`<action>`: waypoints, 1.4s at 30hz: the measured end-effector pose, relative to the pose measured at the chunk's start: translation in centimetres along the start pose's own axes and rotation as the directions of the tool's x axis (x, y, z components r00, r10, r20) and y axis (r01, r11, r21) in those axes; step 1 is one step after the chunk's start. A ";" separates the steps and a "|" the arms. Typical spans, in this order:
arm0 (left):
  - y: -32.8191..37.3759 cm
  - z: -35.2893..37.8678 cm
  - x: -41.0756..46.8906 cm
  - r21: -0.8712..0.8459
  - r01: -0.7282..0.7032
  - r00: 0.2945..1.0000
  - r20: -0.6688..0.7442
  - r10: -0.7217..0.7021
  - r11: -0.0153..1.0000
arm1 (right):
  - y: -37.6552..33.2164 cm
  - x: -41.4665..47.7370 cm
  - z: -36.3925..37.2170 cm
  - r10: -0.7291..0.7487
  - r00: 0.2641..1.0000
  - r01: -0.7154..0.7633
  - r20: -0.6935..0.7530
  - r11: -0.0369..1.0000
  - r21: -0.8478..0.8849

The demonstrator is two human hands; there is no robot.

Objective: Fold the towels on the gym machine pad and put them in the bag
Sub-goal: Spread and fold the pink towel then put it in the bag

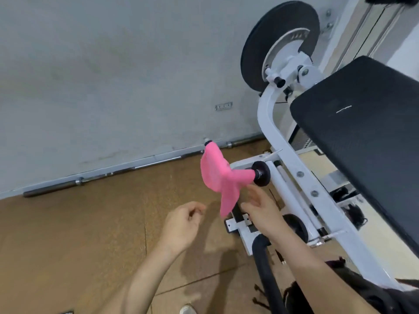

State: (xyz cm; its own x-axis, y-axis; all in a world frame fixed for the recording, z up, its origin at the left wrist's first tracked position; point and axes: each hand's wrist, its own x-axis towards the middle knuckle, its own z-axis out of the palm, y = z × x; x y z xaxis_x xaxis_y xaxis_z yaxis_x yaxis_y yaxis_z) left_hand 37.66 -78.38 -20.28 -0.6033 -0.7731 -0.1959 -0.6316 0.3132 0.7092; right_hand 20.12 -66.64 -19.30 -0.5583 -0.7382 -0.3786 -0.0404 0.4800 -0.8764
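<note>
Brown gym floor, grey wall behind; pink towel hung over a side peg of the white machine frame, bunched along the peg with one tail dropping straight down, well apart from the black pad. Right hand was nearer, fingers straight and spread just right of that tail, gripping nothing; contact could not be told. Left hand hovered lower left, loosely curled, empty.

pink towel: 1 | hands: 2, left hand and right hand | black pad: 1 | white machine frame: 1 | large weight plate: 1 | small black discs: 2 | black curved tube: 1 | barbell: 1 | wall socket: 1 | white shoe tip: 1
</note>
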 end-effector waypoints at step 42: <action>6.8 -19.6 40.8 -0.452 0.002 0.249 0.864 0.437 0.892 | -22.2 22.1 0.2 0.027 0.851 -0.090 0.524 0.991 0.095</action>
State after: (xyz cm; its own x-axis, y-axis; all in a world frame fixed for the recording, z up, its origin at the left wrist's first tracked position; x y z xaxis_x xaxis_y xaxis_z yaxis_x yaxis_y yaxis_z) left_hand 18.24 -118.62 -10.15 -0.8472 0.4208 -0.3244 -0.3450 0.0287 0.9382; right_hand 8.87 -93.71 -8.21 -0.0418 -0.8639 -0.5018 0.0884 0.4971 -0.8632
